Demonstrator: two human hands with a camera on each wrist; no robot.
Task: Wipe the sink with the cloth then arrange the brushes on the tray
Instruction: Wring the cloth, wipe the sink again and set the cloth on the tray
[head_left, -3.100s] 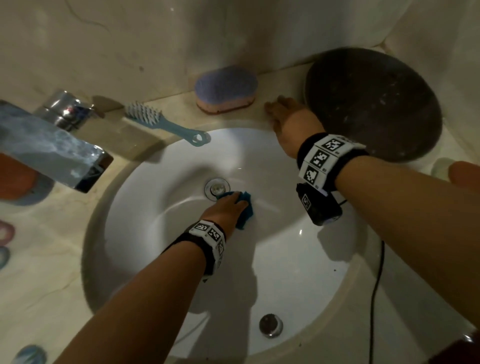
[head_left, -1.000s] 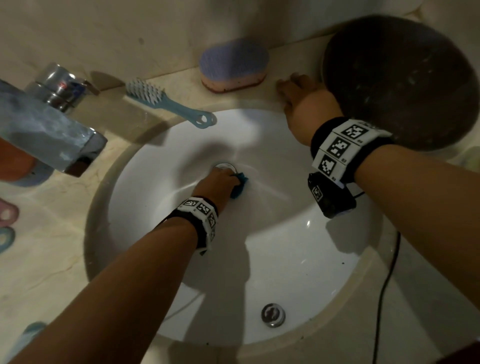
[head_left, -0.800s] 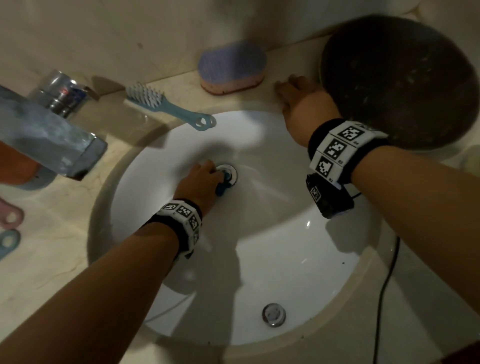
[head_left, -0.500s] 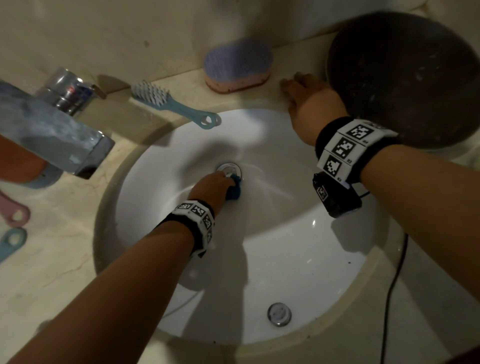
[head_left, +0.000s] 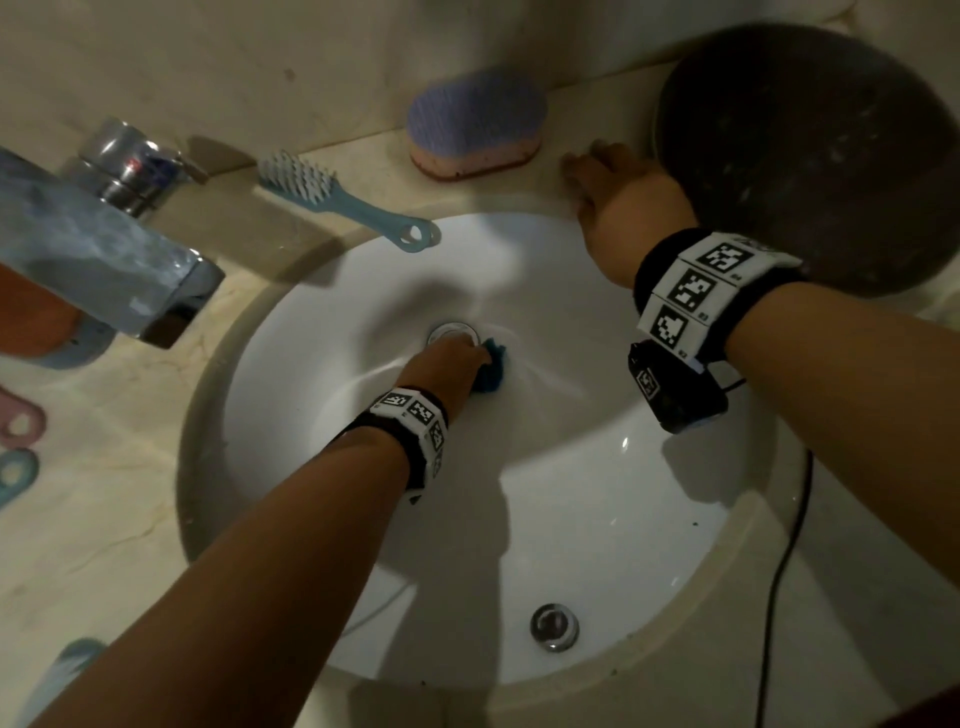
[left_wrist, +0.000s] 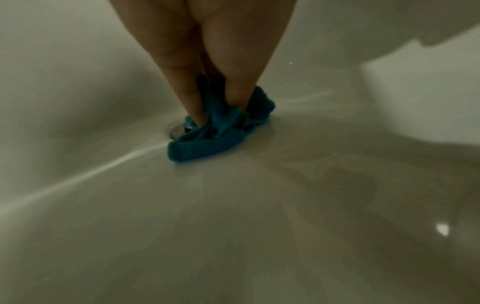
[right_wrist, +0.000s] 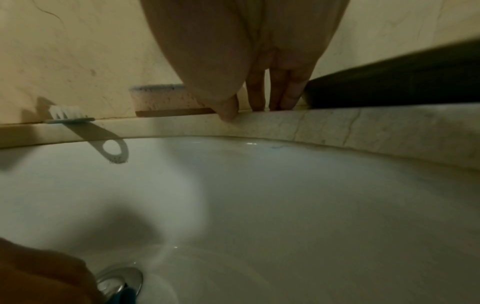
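Observation:
My left hand (head_left: 452, 361) grips a bunched blue cloth (head_left: 492, 366) and presses it onto the bottom of the white sink (head_left: 597, 493), right beside the chrome drain (head_left: 451, 331). In the left wrist view the fingers (left_wrist: 189, 98) dig into the cloth (left_wrist: 205, 147), which partly covers the drain (left_wrist: 176, 129). My right hand (head_left: 608, 195) lies flat with straight fingers on the counter ledge behind the basin, next to the dark round tray (head_left: 810, 156). A light-blue brush (head_left: 337, 202) lies on the ledge, its looped handle over the basin rim. The right wrist view shows the brush (right_wrist: 85, 123) too.
A purple and pink sponge brush (head_left: 475, 122) stands against the back wall. The chrome tap (head_left: 104, 244) juts in from the left. Pink and blue looped handles (head_left: 18, 447) lie at the left edge. An overflow fitting (head_left: 554, 626) sits on the near basin wall. A black cable (head_left: 784, 561) runs down the right.
My left hand rubbed the cloth left onto the drain, then back to its right side. The right hand stayed flat on the ledge.

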